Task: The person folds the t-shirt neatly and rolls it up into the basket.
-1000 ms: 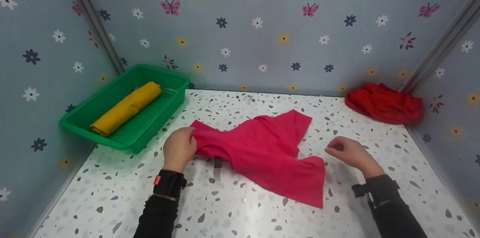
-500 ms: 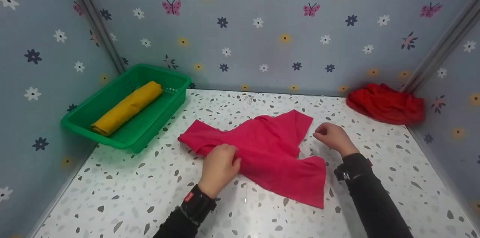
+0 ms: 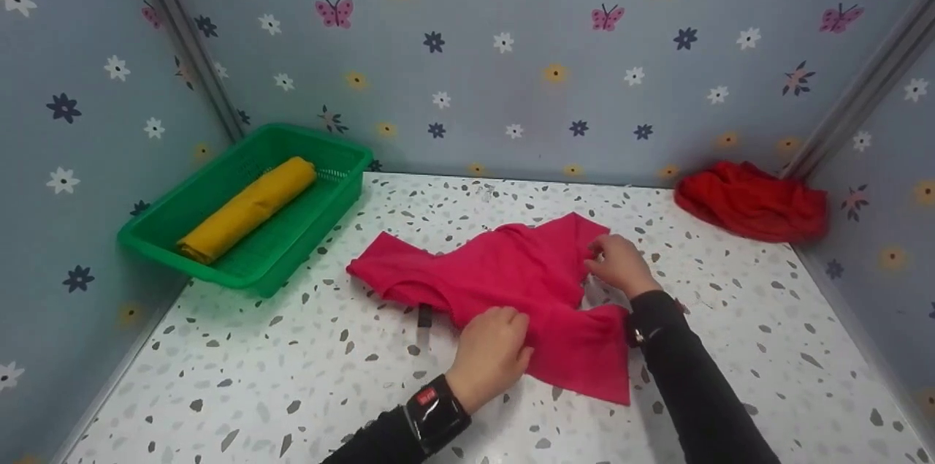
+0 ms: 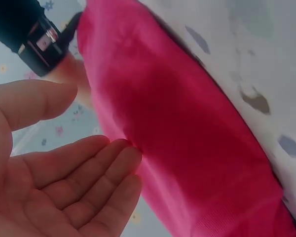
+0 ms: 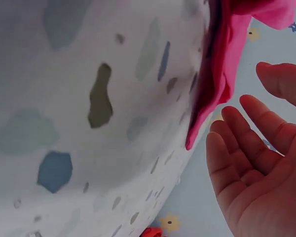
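Note:
A pink T-shirt (image 3: 489,267) lies spread and slightly rumpled on the speckled table, its neckline and a dark label (image 3: 425,316) toward the left. Over its near edge is my left hand (image 3: 491,351). In the left wrist view the fingers are relaxed, with the fingertips (image 4: 130,155) right at the pink cloth (image 4: 158,108). My right hand (image 3: 619,264) is at the shirt's far right corner. The right wrist view shows its fingers (image 5: 227,163) loosely bent and apart, beside the hanging pink edge (image 5: 219,79), with nothing between them and the thumb.
A green plastic basket (image 3: 270,281) at the left back holds a rolled yellow cloth (image 3: 248,212). Bunched red cloth (image 3: 752,202) lies in the right back corner. Flower-patterned walls (image 3: 467,69) enclose the table (image 3: 219,362) at the back and both sides.
My left hand has let go of the shirt's left end and moved right along its near edge. My right hand has come leftward to the shirt's right corner. The shirt's left end now lies flat.

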{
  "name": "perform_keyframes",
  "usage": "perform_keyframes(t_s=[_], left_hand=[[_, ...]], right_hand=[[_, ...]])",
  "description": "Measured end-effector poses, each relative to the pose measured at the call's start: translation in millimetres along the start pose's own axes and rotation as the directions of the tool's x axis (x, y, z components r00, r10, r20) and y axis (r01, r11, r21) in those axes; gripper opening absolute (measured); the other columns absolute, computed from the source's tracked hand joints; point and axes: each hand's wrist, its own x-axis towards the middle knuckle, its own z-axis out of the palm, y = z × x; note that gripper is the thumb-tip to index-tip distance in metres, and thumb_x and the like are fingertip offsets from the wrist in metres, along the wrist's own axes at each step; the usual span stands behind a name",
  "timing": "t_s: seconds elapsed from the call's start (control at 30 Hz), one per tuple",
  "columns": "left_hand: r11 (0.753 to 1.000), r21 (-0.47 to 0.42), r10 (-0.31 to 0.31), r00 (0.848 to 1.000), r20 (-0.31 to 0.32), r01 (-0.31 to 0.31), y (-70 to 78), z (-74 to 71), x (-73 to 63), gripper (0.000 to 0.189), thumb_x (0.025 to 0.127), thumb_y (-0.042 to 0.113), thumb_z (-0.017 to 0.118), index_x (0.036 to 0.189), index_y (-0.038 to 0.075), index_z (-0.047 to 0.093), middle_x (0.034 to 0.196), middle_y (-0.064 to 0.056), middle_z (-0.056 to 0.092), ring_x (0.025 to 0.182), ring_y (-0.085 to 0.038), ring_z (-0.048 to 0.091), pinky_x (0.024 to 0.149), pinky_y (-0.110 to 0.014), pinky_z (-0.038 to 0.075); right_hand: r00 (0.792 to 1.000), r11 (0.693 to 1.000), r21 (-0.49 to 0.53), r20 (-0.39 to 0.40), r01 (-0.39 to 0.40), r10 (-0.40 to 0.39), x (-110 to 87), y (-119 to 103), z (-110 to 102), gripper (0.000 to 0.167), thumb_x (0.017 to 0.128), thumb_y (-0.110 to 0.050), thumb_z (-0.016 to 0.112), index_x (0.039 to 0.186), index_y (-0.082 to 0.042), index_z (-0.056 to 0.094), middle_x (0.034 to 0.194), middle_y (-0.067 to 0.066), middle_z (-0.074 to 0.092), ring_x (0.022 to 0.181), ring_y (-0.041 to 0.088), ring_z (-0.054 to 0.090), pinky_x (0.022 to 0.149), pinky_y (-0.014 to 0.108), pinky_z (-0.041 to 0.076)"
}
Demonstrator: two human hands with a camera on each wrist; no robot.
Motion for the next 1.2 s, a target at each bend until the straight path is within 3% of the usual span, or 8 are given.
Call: perform_keyframes(t_s=[0.2, 0.37, 0.53, 0.7, 0.83, 1.03, 1.2], left_hand=[[0.993, 0.005, 0.115, 0.993, 0.038, -0.116, 25.1, 7.4, 4.9, 0.020, 0.076, 0.022, 0.080, 0.083, 0.013, 0.064, 0.081, 0.002, 0.059, 0.078, -0.016, 0.060, 0.067, -0.029, 0.049], [0.979, 0.001, 0.204, 0.976, 0.076, -0.204, 41.8, 18.7, 7.8, 0.020, 0.076, 0.025, 0.080, 0.085, 0.015, 0.065, 0.082, 0.003, 0.060, 0.079, -0.015, 0.059, 0.067, -0.027, 0.048], [0.970, 0.000, 0.239, 0.959, 0.152, -0.241, 51.0, 29.0, 12.1, 0.019, 0.074, 0.025, 0.080, 0.083, 0.017, 0.067, 0.080, 0.005, 0.062, 0.078, -0.014, 0.059, 0.066, -0.026, 0.047], [0.963, -0.007, 0.261, 0.931, 0.255, -0.269, 55.3, 36.4, 15.2, 0.020, 0.069, 0.025, 0.082, 0.081, 0.019, 0.067, 0.079, 0.007, 0.062, 0.076, -0.012, 0.058, 0.061, -0.025, 0.044], [0.955, 0.014, 0.279, 0.915, 0.292, -0.296, 56.6, 41.6, 15.9, 0.015, 0.070, 0.020, 0.080, 0.078, 0.020, 0.067, 0.079, 0.007, 0.062, 0.074, -0.012, 0.058, 0.060, -0.025, 0.043], [0.953, 0.032, 0.281, 0.919, 0.275, -0.301, 56.5, 45.3, 16.5, 0.014, 0.072, 0.010, 0.074, 0.072, 0.022, 0.067, 0.077, 0.008, 0.063, 0.073, -0.011, 0.059, 0.059, -0.025, 0.043], [0.947, 0.049, 0.297, 0.920, 0.256, -0.319, 55.1, 46.6, 17.2, 0.014, 0.073, 0.010, 0.074, 0.072, 0.023, 0.069, 0.076, 0.009, 0.064, 0.073, -0.011, 0.059, 0.058, -0.025, 0.044]], right_hand=[[1.000, 0.997, -0.075, -0.007, 0.016, -0.017, 1.0, 2, 8, 0.030, 0.087, -0.011, 0.069, 0.112, 0.005, 0.062, 0.101, 0.020, 0.060, 0.097, 0.035, 0.056, 0.090, 0.050, 0.047], [0.998, 0.992, -0.112, 0.025, 0.063, -0.061, 0.0, 3, 12, 0.041, 0.087, -0.012, 0.071, 0.123, 0.003, 0.059, 0.117, 0.022, 0.057, 0.112, 0.039, 0.052, 0.099, 0.051, 0.043], [0.997, 0.993, -0.104, 0.058, 0.056, -0.050, 1.0, 4, 13, 0.046, 0.087, -0.011, 0.072, 0.130, 0.001, 0.057, 0.126, 0.022, 0.055, 0.120, 0.039, 0.050, 0.104, 0.051, 0.040], [0.997, 0.993, -0.101, 0.067, 0.053, -0.047, 1.7, 8, 14, 0.046, 0.088, -0.010, 0.071, 0.130, 0.002, 0.057, 0.126, 0.023, 0.055, 0.120, 0.039, 0.050, 0.104, 0.052, 0.039], [0.996, 0.991, -0.120, 0.080, 0.054, -0.045, 1.8, 10, 12, 0.045, 0.088, -0.011, 0.071, 0.129, 0.003, 0.058, 0.121, 0.022, 0.056, 0.116, 0.039, 0.052, 0.101, 0.052, 0.041], [0.996, 0.987, -0.154, 0.081, 0.048, -0.036, 1.3, 11, 8, 0.036, 0.086, -0.012, 0.073, 0.118, 0.001, 0.063, 0.112, 0.017, 0.057, 0.108, 0.036, 0.055, 0.096, 0.051, 0.045], [0.996, 0.987, -0.153, 0.076, 0.050, -0.039, 4.1, 13, 8, 0.029, 0.083, -0.012, 0.073, 0.109, 0.000, 0.067, 0.105, 0.015, 0.059, 0.101, 0.034, 0.057, 0.090, 0.050, 0.048]])
